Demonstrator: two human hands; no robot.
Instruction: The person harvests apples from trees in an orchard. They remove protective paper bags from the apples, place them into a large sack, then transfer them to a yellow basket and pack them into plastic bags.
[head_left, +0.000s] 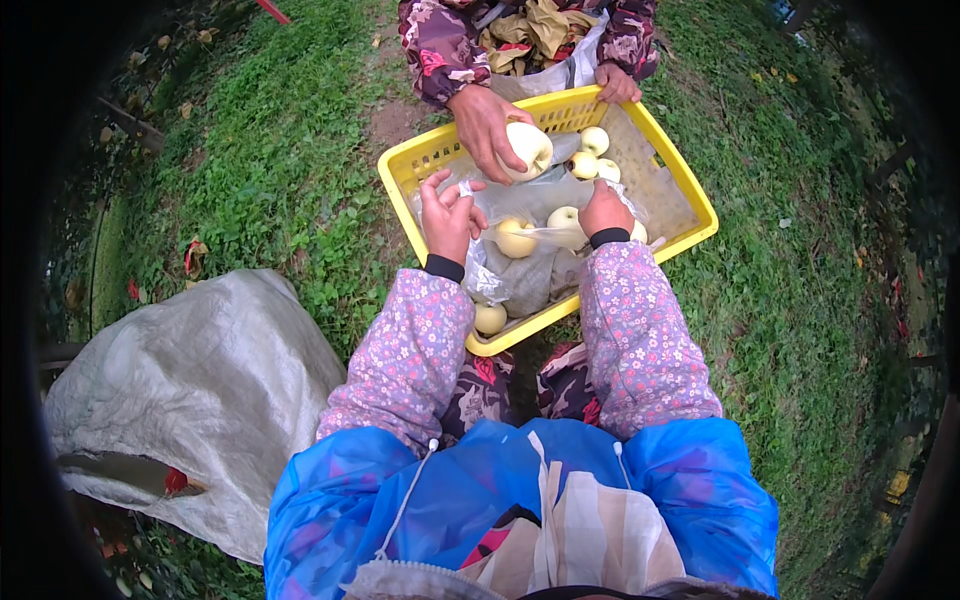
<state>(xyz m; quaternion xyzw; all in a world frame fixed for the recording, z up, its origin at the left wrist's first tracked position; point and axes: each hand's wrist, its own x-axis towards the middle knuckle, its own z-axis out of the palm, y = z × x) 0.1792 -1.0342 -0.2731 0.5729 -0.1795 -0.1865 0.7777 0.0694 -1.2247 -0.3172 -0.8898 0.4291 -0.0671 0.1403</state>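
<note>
A clear plastic bag (525, 199) is stretched open between my two hands inside a yellow plastic basket (699, 187). My left hand (450, 217) holds one side of its film, some fingers spread. My right hand (604, 208) is closed on the opposite side. Just beyond the bag, a co-worker's hand (484, 131) grips a large pale apple (529, 151). A yellowish apple (515, 238) and a paler apple (567, 225) show near the film; I cannot tell whether they lie in the bag or under it. Another apple (490, 319) rests in the basket's near corner.
The co-worker's other hand (618, 82) rests on the far rim. Small apples (595, 141) lie at the basket's far side. Behind it stands a white sack (577, 67) filled with brown paper (536, 34). A large grey woven sack (202, 390) lies on the grass at left.
</note>
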